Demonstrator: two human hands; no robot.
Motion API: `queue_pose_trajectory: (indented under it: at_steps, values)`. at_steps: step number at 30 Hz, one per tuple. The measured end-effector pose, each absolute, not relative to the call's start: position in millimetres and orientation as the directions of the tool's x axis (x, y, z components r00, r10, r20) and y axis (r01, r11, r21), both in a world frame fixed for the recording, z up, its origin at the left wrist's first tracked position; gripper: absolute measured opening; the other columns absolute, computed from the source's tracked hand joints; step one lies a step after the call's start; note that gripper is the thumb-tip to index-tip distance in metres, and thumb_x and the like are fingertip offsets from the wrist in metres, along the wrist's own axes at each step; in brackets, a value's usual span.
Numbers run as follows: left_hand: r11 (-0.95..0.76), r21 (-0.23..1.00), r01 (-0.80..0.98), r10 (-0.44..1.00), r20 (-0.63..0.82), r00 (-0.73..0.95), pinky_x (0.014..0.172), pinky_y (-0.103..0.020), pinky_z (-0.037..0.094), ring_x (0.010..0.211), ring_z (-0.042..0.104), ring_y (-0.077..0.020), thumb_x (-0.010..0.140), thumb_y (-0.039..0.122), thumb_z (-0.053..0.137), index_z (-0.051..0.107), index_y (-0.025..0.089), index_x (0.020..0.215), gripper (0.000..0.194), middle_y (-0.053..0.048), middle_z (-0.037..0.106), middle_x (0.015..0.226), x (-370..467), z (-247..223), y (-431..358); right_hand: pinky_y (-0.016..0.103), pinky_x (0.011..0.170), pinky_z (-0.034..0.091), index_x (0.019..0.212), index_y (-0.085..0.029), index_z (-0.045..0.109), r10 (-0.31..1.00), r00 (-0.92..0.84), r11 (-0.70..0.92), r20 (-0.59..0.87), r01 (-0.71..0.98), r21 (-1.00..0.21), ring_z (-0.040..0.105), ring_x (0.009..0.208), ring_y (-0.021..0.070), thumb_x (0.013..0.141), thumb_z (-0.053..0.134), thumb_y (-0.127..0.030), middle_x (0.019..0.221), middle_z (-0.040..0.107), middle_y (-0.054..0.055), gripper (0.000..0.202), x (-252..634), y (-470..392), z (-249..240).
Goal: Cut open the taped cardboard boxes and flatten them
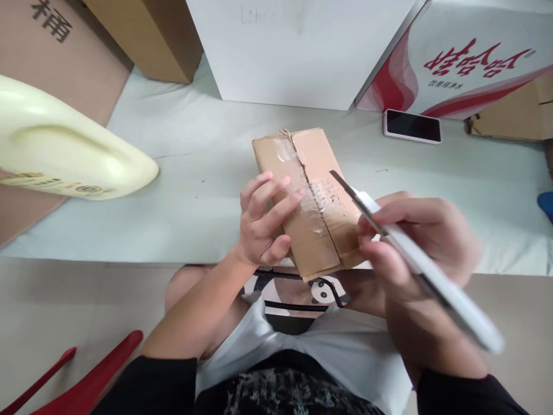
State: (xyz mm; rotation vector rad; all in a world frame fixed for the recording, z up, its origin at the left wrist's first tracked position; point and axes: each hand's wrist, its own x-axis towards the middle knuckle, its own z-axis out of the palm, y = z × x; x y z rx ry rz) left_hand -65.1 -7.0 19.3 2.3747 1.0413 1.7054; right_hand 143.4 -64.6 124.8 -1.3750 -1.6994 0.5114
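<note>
A small brown cardboard box (311,202) lies tilted at the near edge of the cloth-covered surface. Clear tape covers part of its top, and a ragged slit runs along the middle seam. My left hand (268,216) rests on the box's left side, fingers spread, some fingertips on the tape. In my right hand (415,242) is a white-handled utility knife (432,276). Its dark blade extends up and left over the right part of the box. I cannot tell whether the blade touches the cardboard.
A pale yellow bottle (73,144) looms at the left. Behind stand a white box (280,57), a red-and-white carton (466,63) and a brown carton (151,40). A phone (412,127) lies at the back right. Red legs (99,374) show on the floor at lower left.
</note>
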Motion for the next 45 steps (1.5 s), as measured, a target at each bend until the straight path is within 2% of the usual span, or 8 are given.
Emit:
queue_pose_trajectory:
  at_steps: [3,6,12,17,24,30,37,45]
  values:
    - [-0.769,0.398,0.5,0.543,0.819,0.184,0.121,-0.047,0.041,0.139,0.05,-0.0311,0.102,0.056,0.032,0.06,0.03,0.146,0.057,-0.01,0.064,0.137,-64.9,17.5,-8.0,0.028,0.045,0.043,0.093,-0.028,0.061,0.92,-0.031,0.318,0.391,0.642,-0.698,0.052,0.052,0.0123,0.094,0.071,-0.047,0.068,0.06,-0.003,0.021,136.2,-60.3,119.9]
    - [-0.768,0.41,0.492,0.56,0.803,0.204,0.122,-0.048,0.041,0.139,0.051,-0.031,0.101,0.055,0.035,0.058,0.031,0.146,0.055,-0.009,0.064,0.137,-65.9,18.4,-8.3,0.026,0.049,0.047,0.104,-0.029,0.063,0.943,-0.077,0.292,0.325,0.662,-0.691,0.057,0.055,0.0122,0.096,0.066,-0.039,0.072,0.065,-0.003,0.012,134.0,-55.2,118.3]
    - [-0.769,0.401,0.498,0.567,0.788,0.239,0.123,-0.048,0.04,0.136,0.052,-0.0295,0.101,0.054,0.035,0.057,0.03,0.146,0.056,-0.009,0.065,0.133,-68.8,20.5,-8.4,0.025,0.051,0.048,0.103,-0.028,0.063,0.949,-0.129,0.29,0.289,0.72,-0.631,0.059,0.055,0.0108,0.092,0.067,-0.028,0.075,0.069,-0.004,0.012,129.6,-52.0,121.9]
    - [-0.735,0.385,0.558,0.597,0.757,0.266,0.122,-0.051,0.041,0.136,0.056,-0.0299,0.1,0.058,0.029,0.054,0.034,0.146,0.058,-0.007,0.066,0.133,-70.5,18.4,-9.1,0.024,0.054,0.049,0.103,-0.027,0.065,0.953,-0.123,0.277,0.278,0.728,-0.627,0.061,0.057,0.0105,0.092,0.067,-0.026,0.074,0.071,-0.004,0.011,128.5,-52.2,122.8]
    - [-0.759,0.419,0.498,0.58,0.782,0.228,0.122,-0.047,0.044,0.134,0.055,-0.0274,0.099,0.057,0.035,0.055,0.04,0.147,0.054,-0.006,0.066,0.128,-67.7,21.5,-6.6,0.024,0.052,0.048,0.102,-0.026,0.067,0.968,-0.106,0.233,0.227,0.716,-0.658,0.061,0.056,0.011,0.091,0.07,-0.032,0.074,0.073,-0.003,0.012,129.6,-47.2,125.0]
    - [-0.766,0.466,0.443,0.591,0.782,0.2,0.123,-0.049,0.041,0.136,0.052,-0.0298,0.099,0.057,0.039,0.058,0.036,0.146,0.055,-0.008,0.066,0.129,-66.1,18.6,-6.8,0.023,0.049,0.045,0.102,-0.025,0.07,0.978,-0.088,0.197,0.191,0.7,-0.687,0.059,0.053,0.0102,0.091,0.071,-0.033,0.071,0.073,-0.003,0.013,129.3,-46.8,126.2]
    - [-0.702,0.467,0.538,0.653,0.723,0.225,0.122,-0.055,0.042,0.139,0.055,-0.0296,0.098,0.067,0.029,0.053,0.047,0.145,0.057,-0.003,0.069,0.129,-70.3,13.1,-7.9,0.021,0.05,0.046,0.099,-0.022,0.072,0.987,-0.106,0.161,0.121,0.662,-0.732,0.061,0.053,0.0099,0.091,0.07,-0.031,0.071,0.074,-0.002,0.012,129.0,-45.4,132.8]
    - [-0.759,0.458,0.463,0.597,0.774,0.212,0.123,-0.049,0.041,0.135,0.054,-0.0295,0.099,0.059,0.037,0.058,0.038,0.145,0.055,-0.008,0.067,0.127,-67.6,17.4,-6.4,0.022,0.048,0.043,0.094,-0.022,0.07,0.984,-0.088,0.174,0.154,0.639,-0.749,0.054,0.049,0.0082,0.089,0.069,-0.028,0.063,0.066,-0.006,0.008,130.5,-47.7,130.6]
